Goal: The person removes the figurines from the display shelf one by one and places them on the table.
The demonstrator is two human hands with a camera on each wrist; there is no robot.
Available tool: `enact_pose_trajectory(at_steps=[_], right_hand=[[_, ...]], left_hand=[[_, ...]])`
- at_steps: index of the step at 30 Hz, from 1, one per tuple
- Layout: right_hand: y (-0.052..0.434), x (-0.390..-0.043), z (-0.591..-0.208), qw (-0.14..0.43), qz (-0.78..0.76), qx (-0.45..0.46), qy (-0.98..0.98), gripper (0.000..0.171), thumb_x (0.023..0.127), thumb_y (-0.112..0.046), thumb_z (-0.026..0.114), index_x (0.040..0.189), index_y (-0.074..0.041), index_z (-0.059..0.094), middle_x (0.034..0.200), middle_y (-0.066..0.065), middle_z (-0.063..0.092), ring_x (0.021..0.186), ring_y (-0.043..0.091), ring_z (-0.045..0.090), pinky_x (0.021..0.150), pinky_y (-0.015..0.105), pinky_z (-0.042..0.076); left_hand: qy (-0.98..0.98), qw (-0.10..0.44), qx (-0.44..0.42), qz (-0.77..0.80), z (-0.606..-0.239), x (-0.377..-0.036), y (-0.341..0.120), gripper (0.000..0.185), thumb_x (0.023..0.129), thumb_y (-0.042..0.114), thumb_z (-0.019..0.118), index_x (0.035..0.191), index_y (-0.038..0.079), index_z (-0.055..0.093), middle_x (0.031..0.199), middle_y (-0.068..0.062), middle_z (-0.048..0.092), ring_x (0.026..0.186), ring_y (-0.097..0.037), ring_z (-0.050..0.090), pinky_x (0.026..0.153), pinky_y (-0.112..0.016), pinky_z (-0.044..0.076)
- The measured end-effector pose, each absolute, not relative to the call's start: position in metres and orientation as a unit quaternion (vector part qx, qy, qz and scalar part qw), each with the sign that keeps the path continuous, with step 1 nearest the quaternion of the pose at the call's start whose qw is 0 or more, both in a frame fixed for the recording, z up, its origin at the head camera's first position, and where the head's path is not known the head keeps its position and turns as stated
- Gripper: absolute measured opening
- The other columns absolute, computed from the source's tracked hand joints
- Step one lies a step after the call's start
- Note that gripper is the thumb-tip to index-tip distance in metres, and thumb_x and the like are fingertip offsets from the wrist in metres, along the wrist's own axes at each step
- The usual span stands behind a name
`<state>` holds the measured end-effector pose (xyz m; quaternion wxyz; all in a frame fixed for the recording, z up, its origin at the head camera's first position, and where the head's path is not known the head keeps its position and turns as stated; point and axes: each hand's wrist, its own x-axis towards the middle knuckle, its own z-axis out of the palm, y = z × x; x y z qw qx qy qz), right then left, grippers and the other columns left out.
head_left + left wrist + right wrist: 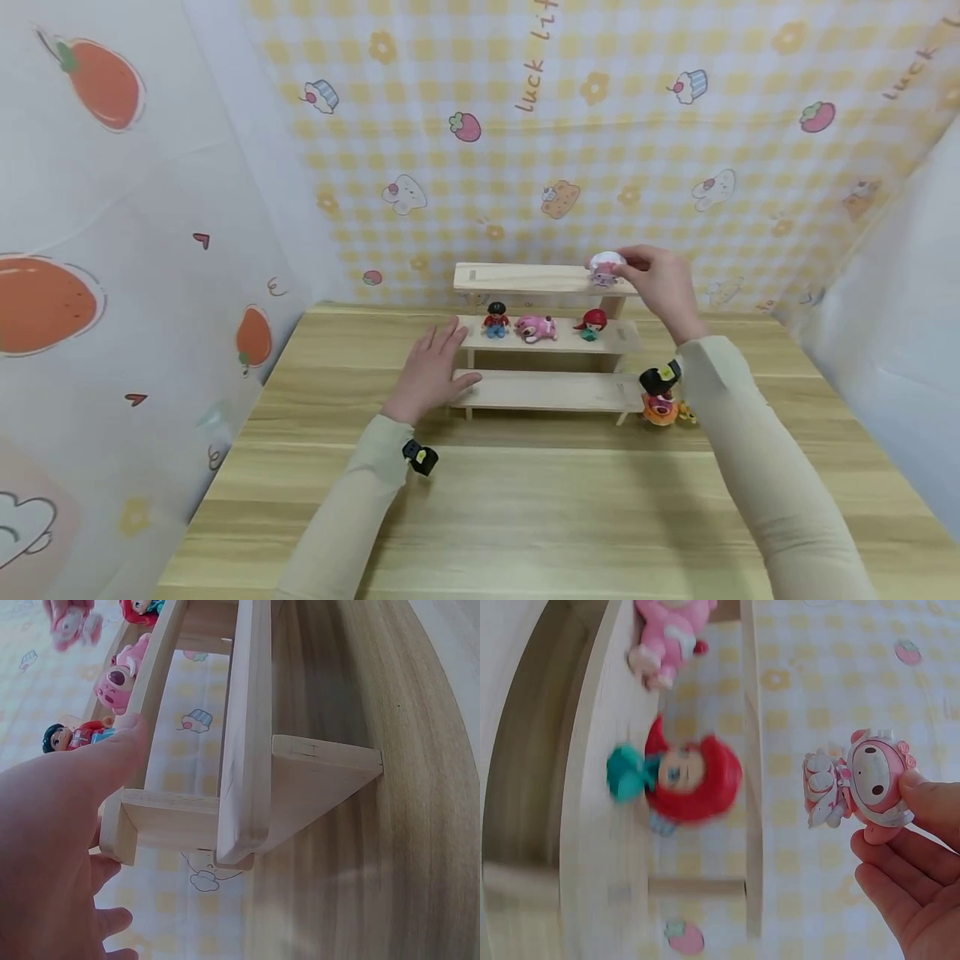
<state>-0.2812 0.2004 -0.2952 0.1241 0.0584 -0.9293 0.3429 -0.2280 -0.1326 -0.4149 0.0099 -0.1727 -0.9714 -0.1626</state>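
In the head view my right hand pinches a pink-and-white hooded figurine by its head, at the right end of the top tier of a wooden shelf. The right wrist view shows the figurine between thumb and fingertips, apart from the boards. With fingers fairly straight, my left hand touches the shelf's left end. On the middle tier sit a black-haired figure in red and blue, a pink bear figurine lying down, and a red-haired mermaid figurine.
An orange-and-pink figurine and a small yellow figurine stand on the wooden table, just right of the shelf and partly behind my right wrist. A yellow checked cloth hangs behind, and white printed cloth borders the left side.
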Motion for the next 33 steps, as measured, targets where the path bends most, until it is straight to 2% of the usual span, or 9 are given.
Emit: enact_pose_trajectory(at_steps=[6,10,13,15,17,19,21,29,33], right_hand=[[0.242,-0.265,-0.296,0.151,0.322,0.030,-0.934,0.038,0.093,-0.022,0.063,0.124,0.002,0.061,0.118,0.026,0.063,0.103,0.039,0.062,0.085,0.050,0.050],[0.271,-0.254,-0.299,0.156,0.312,0.009,-0.937,0.040,0.094,-0.024,0.062,0.123,0.003,0.060,0.118,0.028,0.062,0.103,0.040,0.062,0.075,0.030,0.050],[0.292,-0.244,-0.302,0.159,0.304,-0.009,-0.939,0.042,0.094,-0.027,0.061,0.124,0.003,0.060,0.119,0.028,0.062,0.102,0.039,0.062,0.067,0.016,0.041],[0.306,-0.237,-0.306,0.163,0.297,-0.020,-0.941,0.043,0.094,-0.029,0.060,0.124,0.003,0.060,0.118,0.027,0.062,0.094,0.027,0.065,0.063,0.010,0.037],[0.319,-0.230,-0.311,0.171,0.299,-0.027,-0.938,0.043,0.094,-0.028,0.061,0.123,0.004,0.061,0.117,0.029,0.063,0.083,0.005,0.062,0.062,0.006,0.036],[0.331,-0.222,-0.317,0.176,0.299,-0.033,-0.937,0.042,0.094,-0.027,0.061,0.122,0.004,0.061,0.116,0.029,0.063,0.075,-0.013,0.049,0.061,0.003,0.035],[0.341,-0.215,-0.324,0.178,0.305,-0.036,-0.935,0.040,0.094,-0.024,0.062,0.121,0.006,0.061,0.114,0.031,0.062,0.072,-0.023,0.037,0.061,0.001,0.035],[0.374,-0.185,-0.356,0.150,0.298,-0.074,-0.940,0.041,0.094,-0.023,0.061,0.121,0.008,0.060,0.113,0.033,0.062,0.069,-0.025,0.036,0.057,0.005,0.038],[0.385,-0.174,-0.376,0.145,0.290,-0.090,-0.942,0.043,0.093,-0.027,0.063,0.120,0.006,0.062,0.111,0.030,0.064,0.074,-0.012,0.047,0.056,0.010,0.040]], left_hand=[[-0.973,0.014,-0.178,-0.146,-0.416,-0.229,-0.133,0.083,0.089,0.052,0.060,0.152,0.011,0.025,0.160,-0.012,0.014,0.145,-0.041,0.013,0.118,-0.051,0.014],[-0.973,0.024,-0.181,-0.143,-0.417,-0.230,-0.134,0.083,0.089,0.051,0.060,0.152,0.009,0.026,0.160,-0.013,0.016,0.144,-0.042,0.015,0.118,-0.052,0.016],[-0.971,0.029,-0.186,-0.146,-0.417,-0.231,-0.134,0.083,0.089,0.050,0.061,0.151,0.008,0.026,0.159,-0.014,0.017,0.144,-0.044,0.016,0.117,-0.053,0.017],[-0.971,0.029,-0.187,-0.150,-0.416,-0.231,-0.133,0.083,0.089,0.050,0.061,0.151,0.008,0.026,0.159,-0.014,0.017,0.144,-0.044,0.015,0.117,-0.053,0.017],[-0.970,0.029,-0.188,-0.150,-0.416,-0.231,-0.131,0.083,0.089,0.050,0.061,0.151,0.007,0.026,0.159,-0.014,0.016,0.144,-0.044,0.015,0.117,-0.053,0.016],[-0.970,0.030,-0.188,-0.152,-0.417,-0.231,-0.131,0.083,0.089,0.050,0.061,0.151,0.007,0.026,0.159,-0.014,0.016,0.144,-0.044,0.014,0.117,-0.053,0.016],[-0.970,0.029,-0.187,-0.154,-0.417,-0.230,-0.131,0.083,0.089,0.049,0.061,0.151,0.007,0.026,0.159,-0.014,0.016,0.144,-0.043,0.014,0.118,-0.052,0.015],[-0.968,0.040,-0.197,-0.151,-0.417,-0.226,-0.130,0.083,0.089,0.049,0.061,0.150,0.004,0.028,0.158,-0.016,0.019,0.144,-0.041,0.017,0.118,-0.050,0.016],[-0.967,0.046,-0.200,-0.152,-0.417,-0.227,-0.130,0.082,0.089,0.048,0.061,0.150,0.003,0.028,0.158,-0.017,0.019,0.144,-0.039,0.019,0.118,-0.049,0.016]])
